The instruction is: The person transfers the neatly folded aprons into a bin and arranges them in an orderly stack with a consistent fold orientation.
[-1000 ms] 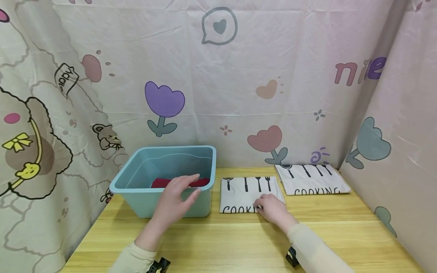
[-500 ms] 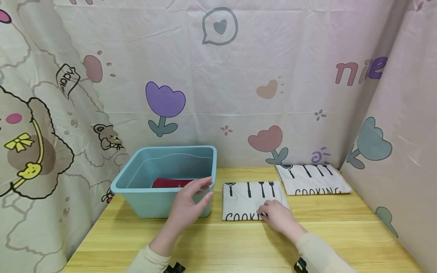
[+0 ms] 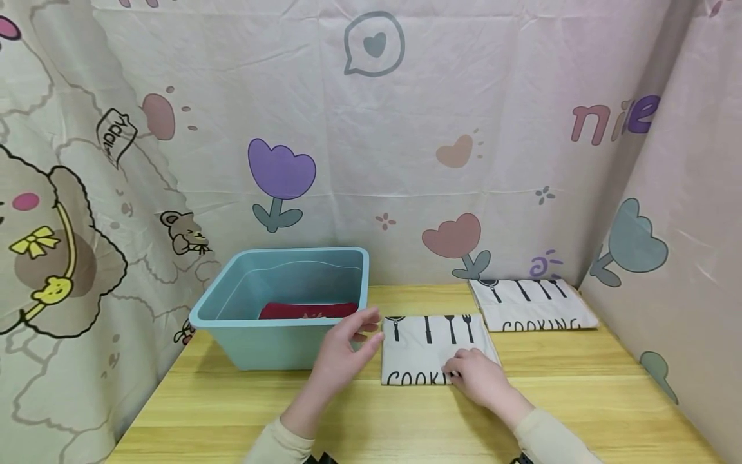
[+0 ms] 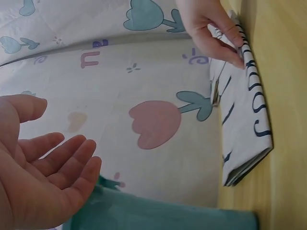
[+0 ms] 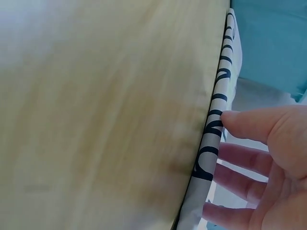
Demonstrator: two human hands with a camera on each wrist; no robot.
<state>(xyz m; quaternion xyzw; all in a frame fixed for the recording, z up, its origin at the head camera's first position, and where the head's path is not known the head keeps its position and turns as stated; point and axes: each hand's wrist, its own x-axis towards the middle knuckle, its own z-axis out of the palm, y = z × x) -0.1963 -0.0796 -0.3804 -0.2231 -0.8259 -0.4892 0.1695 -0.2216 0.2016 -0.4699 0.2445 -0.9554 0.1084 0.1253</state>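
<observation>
A folded white cloth (image 3: 417, 351) printed with black utensils and lettering lies flat on the table in the head view, right of the blue bin. My right hand (image 3: 481, 377) rests on its front right part. Spread fingertips and thumb (image 5: 249, 124) touch the cloth near its lettered front fold in the right wrist view. My left hand (image 3: 344, 348) hovers between the bin and the cloth's left edge, touching neither. Its fingers (image 4: 72, 163) are relaxed and hold nothing in the left wrist view.
The light blue bin (image 3: 278, 341) stands on the left with a dark red folded cloth (image 3: 307, 311) inside. Another folded white cloth (image 3: 533, 309) with the same print lies at the back right. A patterned curtain (image 3: 377, 142) surrounds the wooden table (image 3: 406, 425).
The nearer white cloth has slid towards me and slightly right under my right hand. My left hand has moved right from in front of the bin towards the cloth's left edge.
</observation>
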